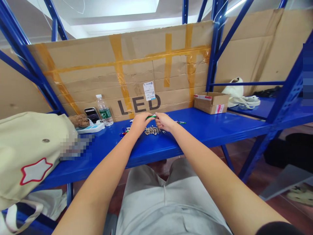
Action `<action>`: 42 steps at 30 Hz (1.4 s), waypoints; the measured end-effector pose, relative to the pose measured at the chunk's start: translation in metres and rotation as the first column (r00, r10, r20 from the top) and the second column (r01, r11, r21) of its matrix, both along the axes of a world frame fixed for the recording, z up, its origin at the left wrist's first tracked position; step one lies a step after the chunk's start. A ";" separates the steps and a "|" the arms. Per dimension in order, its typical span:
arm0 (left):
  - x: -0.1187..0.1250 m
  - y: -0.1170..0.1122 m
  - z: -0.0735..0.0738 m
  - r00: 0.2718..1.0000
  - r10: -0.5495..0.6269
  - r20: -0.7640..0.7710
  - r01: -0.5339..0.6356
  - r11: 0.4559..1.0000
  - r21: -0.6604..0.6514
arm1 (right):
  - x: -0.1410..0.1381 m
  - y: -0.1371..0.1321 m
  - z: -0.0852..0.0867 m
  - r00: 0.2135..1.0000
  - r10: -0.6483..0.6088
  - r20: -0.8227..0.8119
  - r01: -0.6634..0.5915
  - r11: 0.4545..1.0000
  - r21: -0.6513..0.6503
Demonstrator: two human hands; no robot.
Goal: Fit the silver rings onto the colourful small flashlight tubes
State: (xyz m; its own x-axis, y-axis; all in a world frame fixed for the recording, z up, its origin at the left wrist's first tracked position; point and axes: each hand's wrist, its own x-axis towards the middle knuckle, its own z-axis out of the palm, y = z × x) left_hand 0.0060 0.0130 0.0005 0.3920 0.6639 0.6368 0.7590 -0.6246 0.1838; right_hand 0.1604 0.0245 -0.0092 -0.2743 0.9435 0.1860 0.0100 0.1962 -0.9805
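My left hand [140, 123] and my right hand [164, 121] meet above a blue steel shelf [195, 130]. Between their fingertips they hold a slim green pen-like item [151, 117], partly hidden by the fingers. Just below my hands lies a heap of small round metal parts [152, 131]. Several thin green-and-silver pieces [181, 122] lie to the right of my right hand. More small coloured pieces [124, 132] sit beside my left hand.
A cream cloth bag [29, 147] lies on the shelf at left, near a phone [92, 115], a white device [91, 128] and a water bottle [104, 110]. A cardboard box [211, 102] stands at right. Taped cardboard [137, 65] backs the shelf.
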 end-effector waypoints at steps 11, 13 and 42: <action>-0.011 0.013 -0.012 0.994 -0.106 0.015 0.106 0.958 -0.267 | 0.002 0.009 -0.011 0.674 -0.544 0.499 0.173 0.773 0.610; -0.014 0.013 -0.010 0.996 -0.082 -0.027 0.072 0.961 -0.266 | 0.004 0.005 -0.010 0.600 -0.527 0.602 0.117 0.802 0.586; -0.078 0.068 -0.006 0.873 0.249 -0.418 -0.391 0.872 -0.296 | 0.011 0.001 -0.007 0.367 -0.520 0.771 0.055 0.840 0.540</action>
